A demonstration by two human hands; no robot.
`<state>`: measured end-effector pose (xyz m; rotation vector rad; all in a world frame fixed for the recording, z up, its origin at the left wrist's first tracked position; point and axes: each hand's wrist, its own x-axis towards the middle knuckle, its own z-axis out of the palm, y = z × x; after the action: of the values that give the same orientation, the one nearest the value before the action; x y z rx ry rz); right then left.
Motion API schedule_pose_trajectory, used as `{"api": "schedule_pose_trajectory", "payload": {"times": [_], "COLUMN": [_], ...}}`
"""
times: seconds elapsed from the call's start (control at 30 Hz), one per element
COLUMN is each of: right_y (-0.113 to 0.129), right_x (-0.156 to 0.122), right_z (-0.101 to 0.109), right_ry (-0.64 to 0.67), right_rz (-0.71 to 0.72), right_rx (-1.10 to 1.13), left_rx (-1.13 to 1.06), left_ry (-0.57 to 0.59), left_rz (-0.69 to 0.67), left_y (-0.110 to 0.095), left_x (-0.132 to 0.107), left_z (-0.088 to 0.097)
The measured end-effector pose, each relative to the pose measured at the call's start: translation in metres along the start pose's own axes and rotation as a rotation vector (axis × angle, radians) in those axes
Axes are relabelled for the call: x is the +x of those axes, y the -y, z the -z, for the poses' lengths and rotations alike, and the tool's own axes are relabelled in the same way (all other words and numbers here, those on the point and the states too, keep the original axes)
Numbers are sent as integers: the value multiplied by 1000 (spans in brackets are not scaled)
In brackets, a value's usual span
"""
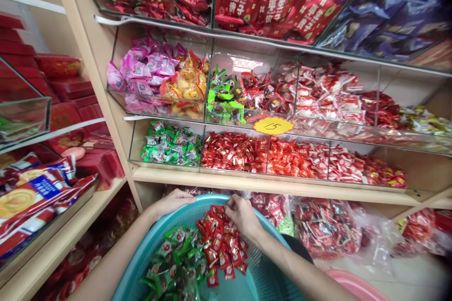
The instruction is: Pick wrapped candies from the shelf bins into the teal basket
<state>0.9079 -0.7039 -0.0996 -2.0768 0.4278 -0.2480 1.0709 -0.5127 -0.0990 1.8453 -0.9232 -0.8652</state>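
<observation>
A teal plastic basket (261,277) sits in front of me, low in the view. In it lie a heap of green-wrapped candies (173,258) on the left and a heap of red-wrapped candies (222,242) in the middle. My left hand (173,202) grips the basket's far rim with the fingers curled over it. My right hand (242,214) rests on top of the red candies, fingers pinched on some of them.
Wooden shelves (282,186) hold clear bins of wrapped sweets: green (169,146), red (243,150), pink (141,70), yellow (187,87). A yellow price tag (273,125) reads 15. Plastic bags of red sweets (325,225) stand on the floor. Red boxes and biscuit packs (31,193) fill the left shelves.
</observation>
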Motion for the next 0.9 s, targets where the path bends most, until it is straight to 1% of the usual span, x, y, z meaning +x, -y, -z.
{"api": "schedule_pose_trajectory", "payload": {"times": [0.07,0.13,0.2,0.27,0.33,0.4,0.47,0.53,0.6,0.77,0.83,0.9], "right_y": [14,33,51,63,68,67,64,61,59,58,61,68], "right_x": [2,10,24,44,67,87,101,110,114,116,112,103], "right_z": [15,34,55,71,82,87,88,88,88,90,93,95], "right_ry": [-57,-108,-146,-201,-228,-206,-158,-122,-98,-75,-86,-140], "right_rz": [135,286,403,476,446,357,289,269,256,254,262,291], "right_rx": [-119,-215,-300,-435,-639,-815,-901,-919,-942,-971,-972,-951], "left_rx": [38,64,57,31,15,12,15,15,11,15,0,-3], "left_ry": [-3,-8,-6,-3,-1,-2,-7,-2,6,-22,-12,-6], "left_rz": [-6,-8,-9,-8,-8,-7,-5,-3,-1,21,35,38], "left_y": [3,5,5,4,4,4,4,3,2,-3,-4,-3], "left_x": [3,5,6,6,6,5,4,3,3,3,4,4], "left_z": [1,1,1,0,-1,-1,0,0,0,-2,-3,-3]}}
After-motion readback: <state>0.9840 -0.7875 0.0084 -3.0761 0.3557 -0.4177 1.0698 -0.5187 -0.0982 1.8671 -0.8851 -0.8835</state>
